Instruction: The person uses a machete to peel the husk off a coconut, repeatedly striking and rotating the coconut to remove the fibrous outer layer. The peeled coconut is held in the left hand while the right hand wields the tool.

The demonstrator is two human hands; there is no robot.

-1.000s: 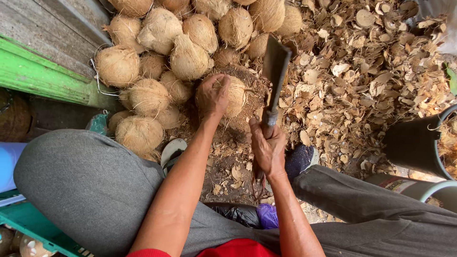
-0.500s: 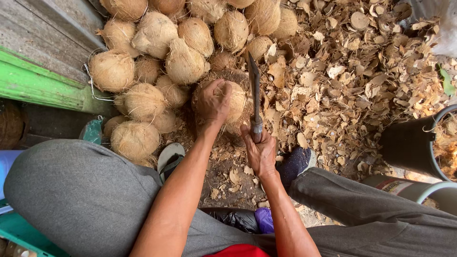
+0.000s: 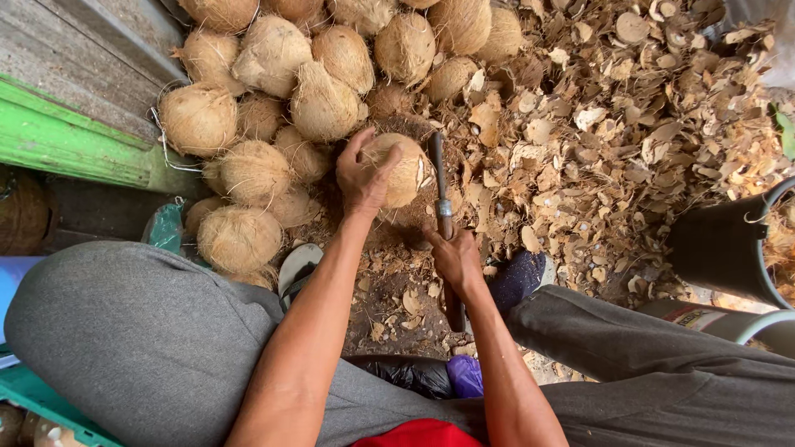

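- Left hand (image 3: 362, 175): its grip is wrapped over the top and near side of a coconut (image 3: 402, 170), thumb and fingers spread on the husk, steadying it on the littered ground.
- Coconut: a pale, fibrous, roughly egg-shaped fruit lying at the near edge of the coconut pile (image 3: 290, 91). Its long axis runs roughly left to right in the view, with the lighter trimmed end facing right toward the blade.
- Right hand (image 3: 455, 258): its grip is closed around the handle of a cleaver (image 3: 439, 186), knuckles up.
- Cleaver: the long axis runs nearly straight away from the person, the tip pointing toward the far pile. The blade is seen edge-on and lies just beside, or touching, the right flank of the coconut; which one cannot be told.
- Risk, fingers: the left fingertips rest close to the blade line. A glancing cut off the rounded husk could probably slide the edge toward them.
- Risk, rolling: the fruit sits on loose husk chips (image 3: 629, 124), so it may turn under a blow and spoil the cut.
- Risk, foot: a dark shoe (image 3: 515, 280) lies just beside the handle, in the likely path of a slipped downward stroke.
- Surroundings: a black bucket (image 3: 720, 248) stands at the right, a green beam (image 3: 74, 149) at the left.
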